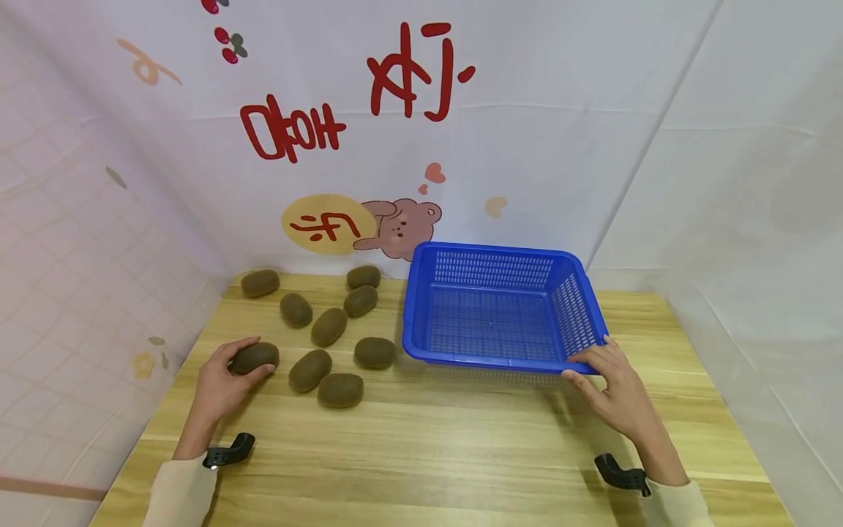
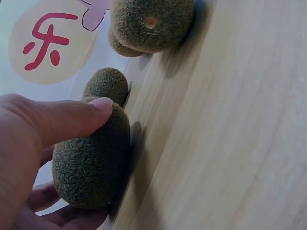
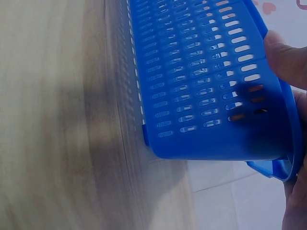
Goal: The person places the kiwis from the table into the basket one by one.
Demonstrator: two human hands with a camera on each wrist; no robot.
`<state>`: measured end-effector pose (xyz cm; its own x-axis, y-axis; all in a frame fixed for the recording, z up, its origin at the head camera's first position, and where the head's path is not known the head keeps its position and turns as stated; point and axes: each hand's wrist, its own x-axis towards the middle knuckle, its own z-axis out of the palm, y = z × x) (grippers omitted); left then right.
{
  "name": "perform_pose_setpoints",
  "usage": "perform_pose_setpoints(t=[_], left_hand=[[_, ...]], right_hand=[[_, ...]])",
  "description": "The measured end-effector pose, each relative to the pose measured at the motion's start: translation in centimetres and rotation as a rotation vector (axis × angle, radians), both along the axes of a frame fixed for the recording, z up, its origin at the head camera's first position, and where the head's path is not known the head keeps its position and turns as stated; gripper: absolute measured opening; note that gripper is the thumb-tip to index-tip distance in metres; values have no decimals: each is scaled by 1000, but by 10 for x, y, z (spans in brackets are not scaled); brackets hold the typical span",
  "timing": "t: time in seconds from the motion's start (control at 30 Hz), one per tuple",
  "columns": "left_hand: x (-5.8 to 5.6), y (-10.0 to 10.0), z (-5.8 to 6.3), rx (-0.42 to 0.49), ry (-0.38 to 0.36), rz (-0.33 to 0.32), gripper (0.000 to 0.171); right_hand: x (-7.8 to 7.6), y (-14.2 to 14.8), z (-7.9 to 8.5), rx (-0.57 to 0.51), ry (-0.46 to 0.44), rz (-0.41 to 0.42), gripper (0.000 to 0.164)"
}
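Observation:
My left hand (image 1: 222,386) grips a brown fuzzy kiwi (image 1: 257,357) at the left of the table. In the left wrist view the thumb (image 2: 81,117) lies over the top of this kiwi (image 2: 91,165), with fingers curled under its far side. A blue plastic basket (image 1: 474,360) with slotted walls stands at the back right, nothing inside it. Its near right corner is held by my right hand (image 1: 617,391), thumb at the front and fingers over the rim. The right wrist view shows the basket's slotted side (image 3: 201,81) close up, the hand at its rim.
Several loose kiwis lie between the left hand and the basket, among them one (image 1: 374,353) close to the basket's left side and one (image 1: 260,283) at the back left. White printed cloth (image 1: 527,146) rises behind the wooden table (image 1: 448,454) and along its sides.

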<state>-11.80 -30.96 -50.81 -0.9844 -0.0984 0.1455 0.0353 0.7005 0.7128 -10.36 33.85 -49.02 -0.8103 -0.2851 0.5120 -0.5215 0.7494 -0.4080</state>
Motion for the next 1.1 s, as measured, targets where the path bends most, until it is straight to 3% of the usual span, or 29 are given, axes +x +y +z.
perform_pose_setpoints(t=[0.4,0.73,1.1], left_hand=[[-3,-2,8,19,-40,47,64],[-4,5,18,100,15,46,62],[-2,18,34,119,47,47,59]], right_hand=[[-3,3,-3,-42,16,26,24],[-6,5,-1,-44,8,40,27],[-5,6,-1,-53,-10,45,28]])
